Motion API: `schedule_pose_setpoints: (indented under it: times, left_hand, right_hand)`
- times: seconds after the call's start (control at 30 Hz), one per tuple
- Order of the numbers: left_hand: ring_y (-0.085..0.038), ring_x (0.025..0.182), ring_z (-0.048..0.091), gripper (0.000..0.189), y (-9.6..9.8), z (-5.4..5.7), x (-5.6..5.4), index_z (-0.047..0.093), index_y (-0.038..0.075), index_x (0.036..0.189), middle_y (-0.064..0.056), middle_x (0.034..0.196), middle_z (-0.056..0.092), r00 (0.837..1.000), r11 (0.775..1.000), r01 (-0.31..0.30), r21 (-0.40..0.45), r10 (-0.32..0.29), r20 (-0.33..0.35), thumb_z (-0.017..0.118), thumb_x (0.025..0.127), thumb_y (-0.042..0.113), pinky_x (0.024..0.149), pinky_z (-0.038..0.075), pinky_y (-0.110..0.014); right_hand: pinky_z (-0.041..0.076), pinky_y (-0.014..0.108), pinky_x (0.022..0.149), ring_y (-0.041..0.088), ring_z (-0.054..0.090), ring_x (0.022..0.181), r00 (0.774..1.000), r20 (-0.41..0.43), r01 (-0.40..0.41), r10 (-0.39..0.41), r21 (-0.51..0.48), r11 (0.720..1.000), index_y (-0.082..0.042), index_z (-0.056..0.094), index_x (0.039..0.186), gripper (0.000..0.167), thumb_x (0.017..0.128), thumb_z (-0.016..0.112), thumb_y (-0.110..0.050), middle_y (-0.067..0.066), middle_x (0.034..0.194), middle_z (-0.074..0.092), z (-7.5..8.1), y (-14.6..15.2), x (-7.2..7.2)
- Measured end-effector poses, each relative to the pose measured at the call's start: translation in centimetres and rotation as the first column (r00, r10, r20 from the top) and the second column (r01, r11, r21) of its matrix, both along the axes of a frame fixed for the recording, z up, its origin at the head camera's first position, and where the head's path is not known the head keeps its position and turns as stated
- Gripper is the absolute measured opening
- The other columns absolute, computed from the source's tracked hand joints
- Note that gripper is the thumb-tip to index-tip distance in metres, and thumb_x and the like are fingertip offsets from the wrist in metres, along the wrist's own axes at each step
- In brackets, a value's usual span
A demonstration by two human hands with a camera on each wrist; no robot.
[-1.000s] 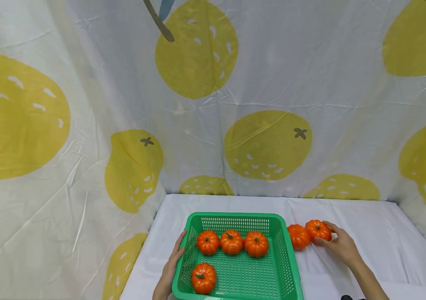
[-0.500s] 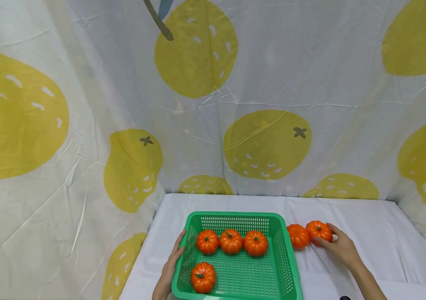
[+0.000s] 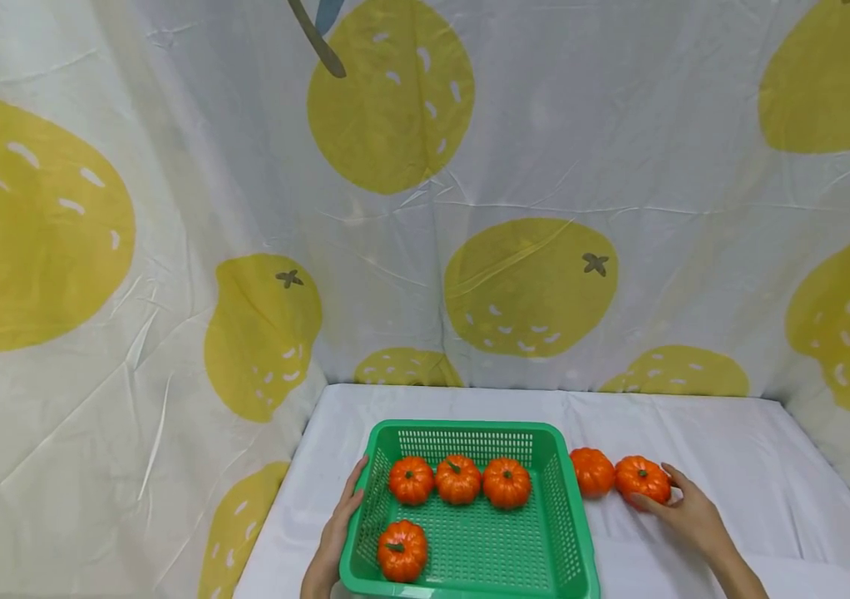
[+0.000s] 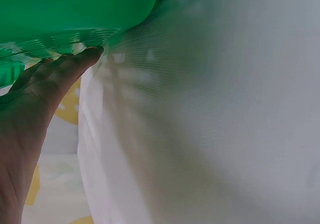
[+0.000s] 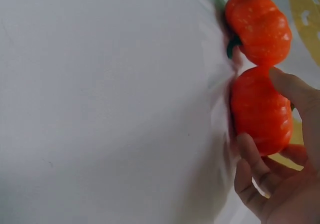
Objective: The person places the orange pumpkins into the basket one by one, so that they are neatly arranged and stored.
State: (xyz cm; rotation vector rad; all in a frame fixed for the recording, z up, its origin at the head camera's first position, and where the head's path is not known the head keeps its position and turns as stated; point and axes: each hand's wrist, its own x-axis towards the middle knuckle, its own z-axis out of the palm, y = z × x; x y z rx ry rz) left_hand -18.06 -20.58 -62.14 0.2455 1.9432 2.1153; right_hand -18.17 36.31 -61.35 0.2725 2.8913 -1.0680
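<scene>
In the head view, my right hand (image 3: 694,512) grips a small orange toy pumpkin (image 3: 642,480) at its right side. The right wrist view shows the thumb on one side of this pumpkin (image 5: 260,111) and fingertips on the other. A second pumpkin (image 3: 592,472) sits just left of it, by the basket's right wall, its green stem turned down to the cloth. My left hand (image 3: 333,537) lies along the left side of a green plastic basket (image 3: 585,532). Its fingers (image 4: 75,69) look straight against the mesh wall in the left wrist view.
Inside the basket, three pumpkins (image 3: 458,479) form a row near the back, and another pumpkin (image 3: 402,551) sits at the front left. White cloth (image 3: 739,449) covers the table. A lemon-print curtain (image 3: 387,274) hangs behind it and along the left.
My right hand has drawn the gripped pumpkin slightly nearer and tipped it, so its stem shows more toward the camera. The left hand and the basket keep their places.
</scene>
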Motion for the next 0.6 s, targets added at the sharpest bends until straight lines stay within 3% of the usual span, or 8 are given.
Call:
schedule_pose_setpoints:
  times: [0.1, 0.17, 0.27, 0.6]
  left_hand:
    - [-0.036, 0.159, -0.008, 0.056, 0.0, -0.1, 0.1, 0.009, 0.034, 0.167, -0.005, 0.176, -0.006, 1.000, 1.000, -0.006, 0.001, 0.006, -0.001, 0.024, 0.114, 0.041, 0.124, -0.001, -0.068]
    - [-0.036, 0.159, -0.008, 0.056, 0.0, -0.1, 0.0, 0.010, 0.034, 0.167, -0.005, 0.176, -0.005, 1.000, 1.000, -0.010, -0.004, 0.010, -0.005, 0.025, 0.114, 0.041, 0.124, -0.001, -0.068]
    - [-0.036, 0.159, -0.009, 0.056, 0.0, 0.0, 0.0, 0.010, 0.034, 0.167, -0.005, 0.176, -0.005, 1.000, 1.000, -0.009, -0.005, 0.009, -0.011, 0.024, 0.114, 0.041, 0.124, -0.002, -0.068]
    - [-0.036, 0.159, -0.006, 0.056, 0.0, 0.3, 0.0, 0.009, 0.032, 0.168, -0.005, 0.176, -0.005, 1.000, 1.000, 0.012, -0.004, -0.012, -0.007, 0.023, 0.114, 0.040, 0.124, 0.003, -0.063]
  right_hand:
    - [0.052, 0.049, 0.086, 0.042, 0.060, 0.102, 1.000, -0.003, 0.020, -0.020, -0.024, 1.000, 0.015, 0.029, 0.153, 0.103, 0.091, 0.074, -0.055, 0.043, 0.147, 0.040, -0.3, -0.3, 0.3]
    - [0.049, 0.036, 0.076, 0.028, 0.060, 0.090, 0.999, -0.008, 0.035, -0.036, -0.042, 0.998, 0.012, 0.032, 0.152, 0.100, 0.091, 0.075, -0.054, 0.041, 0.146, 0.043, -0.3, -0.6, 0.5]
    - [0.043, 0.028, 0.068, 0.018, 0.056, 0.083, 0.998, 0.023, 0.054, -0.053, -0.070, 0.996, 0.009, 0.033, 0.152, 0.098, 0.091, 0.074, -0.055, 0.039, 0.146, 0.043, -0.2, -1.0, 0.7]
    - [0.045, 0.029, 0.069, 0.020, 0.058, 0.087, 0.990, 0.101, 0.108, -0.100, -0.071, 0.992, 0.012, 0.029, 0.154, 0.104, 0.094, 0.065, -0.064, 0.039, 0.142, 0.045, -0.4, -1.4, 2.2]
